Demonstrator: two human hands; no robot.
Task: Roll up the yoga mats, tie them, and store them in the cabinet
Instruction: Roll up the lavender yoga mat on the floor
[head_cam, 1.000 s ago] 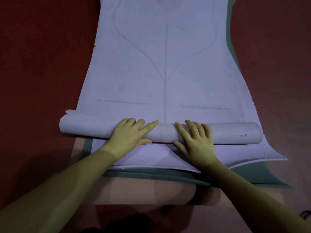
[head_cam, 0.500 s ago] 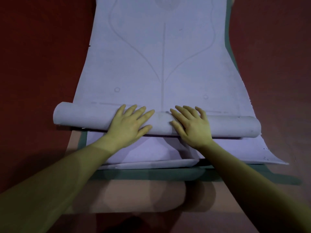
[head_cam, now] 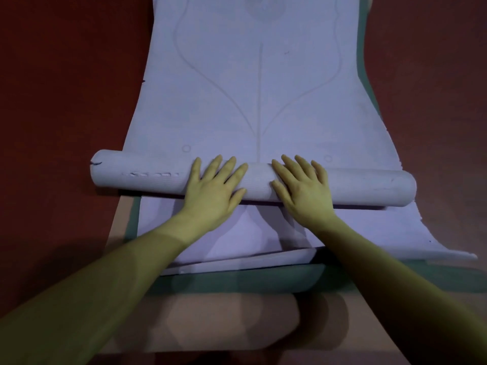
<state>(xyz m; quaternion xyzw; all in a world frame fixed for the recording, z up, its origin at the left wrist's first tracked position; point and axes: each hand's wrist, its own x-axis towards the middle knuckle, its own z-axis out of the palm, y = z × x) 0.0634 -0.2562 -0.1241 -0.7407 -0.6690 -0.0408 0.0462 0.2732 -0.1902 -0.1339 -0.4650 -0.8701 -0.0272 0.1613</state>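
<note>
A pale lilac yoga mat [head_cam: 253,83] with a printed leaf outline lies lengthwise away from me. Its near end is wound into a roll [head_cam: 369,188] lying across the view. My left hand [head_cam: 213,191] presses flat on the roll left of centre, fingers straight and spread. My right hand [head_cam: 303,191] presses flat on it right of centre in the same way. Under the roll lies a second lilac mat [head_cam: 390,233], then a green mat [head_cam: 237,280], then a tan mat [head_cam: 210,322], stacked.
Dark red floor [head_cam: 66,88] lies on both sides of the mats. The near right corner of the lower lilac mat [head_cam: 458,255] curls upward. No cabinet or tie strap is in view.
Both hands have pushed the roll away from me, winding in more of the lilac mat, so the roll is thicker. My fingers went from slightly curved to flat and spread.
</note>
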